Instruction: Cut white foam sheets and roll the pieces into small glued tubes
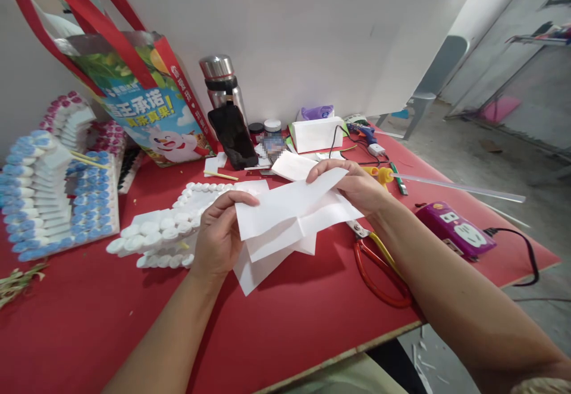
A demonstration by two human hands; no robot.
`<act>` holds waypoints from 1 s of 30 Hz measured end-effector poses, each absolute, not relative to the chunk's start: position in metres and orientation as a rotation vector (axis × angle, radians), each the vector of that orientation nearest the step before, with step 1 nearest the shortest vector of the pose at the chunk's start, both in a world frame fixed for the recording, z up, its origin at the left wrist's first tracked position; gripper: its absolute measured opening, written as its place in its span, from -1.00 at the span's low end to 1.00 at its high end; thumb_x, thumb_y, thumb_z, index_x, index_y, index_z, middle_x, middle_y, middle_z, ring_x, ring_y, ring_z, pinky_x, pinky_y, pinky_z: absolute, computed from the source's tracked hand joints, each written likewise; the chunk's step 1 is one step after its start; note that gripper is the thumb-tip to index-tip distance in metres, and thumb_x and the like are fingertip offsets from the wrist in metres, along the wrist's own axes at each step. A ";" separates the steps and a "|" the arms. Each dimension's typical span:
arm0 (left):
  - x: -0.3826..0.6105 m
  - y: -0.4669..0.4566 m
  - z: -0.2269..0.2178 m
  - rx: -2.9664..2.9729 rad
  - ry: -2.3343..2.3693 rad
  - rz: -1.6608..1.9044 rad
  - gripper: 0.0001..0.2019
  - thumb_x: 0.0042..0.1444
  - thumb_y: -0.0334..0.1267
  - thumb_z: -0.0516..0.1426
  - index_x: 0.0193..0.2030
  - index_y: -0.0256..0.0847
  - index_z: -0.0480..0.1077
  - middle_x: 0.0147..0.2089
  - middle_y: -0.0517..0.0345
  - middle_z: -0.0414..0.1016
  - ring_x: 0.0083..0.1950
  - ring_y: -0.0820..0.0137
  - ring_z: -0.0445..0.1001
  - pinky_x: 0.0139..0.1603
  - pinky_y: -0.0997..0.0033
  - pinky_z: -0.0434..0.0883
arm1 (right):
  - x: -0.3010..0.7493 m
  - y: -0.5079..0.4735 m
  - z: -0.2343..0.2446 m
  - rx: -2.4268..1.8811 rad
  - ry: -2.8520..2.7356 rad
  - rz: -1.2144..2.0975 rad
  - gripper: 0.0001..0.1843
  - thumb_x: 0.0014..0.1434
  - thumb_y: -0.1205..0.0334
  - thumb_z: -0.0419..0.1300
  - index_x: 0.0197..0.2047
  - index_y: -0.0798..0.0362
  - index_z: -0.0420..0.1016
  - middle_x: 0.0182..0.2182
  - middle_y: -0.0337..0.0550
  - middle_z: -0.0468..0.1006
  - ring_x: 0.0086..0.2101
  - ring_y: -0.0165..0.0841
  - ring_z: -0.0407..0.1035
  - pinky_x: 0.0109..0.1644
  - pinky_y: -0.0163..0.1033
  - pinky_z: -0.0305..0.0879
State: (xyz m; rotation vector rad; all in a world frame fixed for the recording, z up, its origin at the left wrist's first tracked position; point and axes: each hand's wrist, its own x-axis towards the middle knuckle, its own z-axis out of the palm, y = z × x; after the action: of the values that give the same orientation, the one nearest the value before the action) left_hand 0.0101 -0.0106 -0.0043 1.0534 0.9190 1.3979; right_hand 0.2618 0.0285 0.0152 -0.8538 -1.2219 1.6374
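Both of my hands hold a small stack of white paper sheets (285, 218) above the red table (285, 322). My left hand (218, 236) grips the stack's left edge, thumb on top. My right hand (357, 187) pinches the upper right edge, fingers curled over the top sheet. The lower sheets fan out below, toward me. Behind my left hand lies a white craft piece (165, 233) made of rows of small white rounded caps.
Red-handled scissors (379, 263) lie under my right forearm. A purple power strip (455, 230), a glue gun (383, 174) with a clear stick, a steel flask (220, 84), a phone (232, 135), a white box (317, 133), a printed bag (147, 102) and blue-and-white cap crafts (53, 197) crowd the table.
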 end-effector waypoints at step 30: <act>0.011 -0.006 -0.007 0.997 1.031 1.204 -0.71 -0.03 -0.24 0.41 -0.19 -0.22 0.49 -0.36 0.18 0.56 -0.35 0.40 0.54 -0.31 0.48 0.47 | 0.260 0.033 0.009 -0.926 -1.304 1.577 -0.70 -0.07 0.29 0.49 -0.26 0.12 0.55 -0.39 -0.18 0.61 -0.43 -0.36 0.50 -0.35 -0.28 0.42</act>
State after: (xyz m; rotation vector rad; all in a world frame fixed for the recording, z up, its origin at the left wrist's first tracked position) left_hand 0.0114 -0.0065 -0.0065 0.9972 1.0315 1.2037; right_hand 0.2601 0.0330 0.0091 -0.9264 -1.3039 1.5772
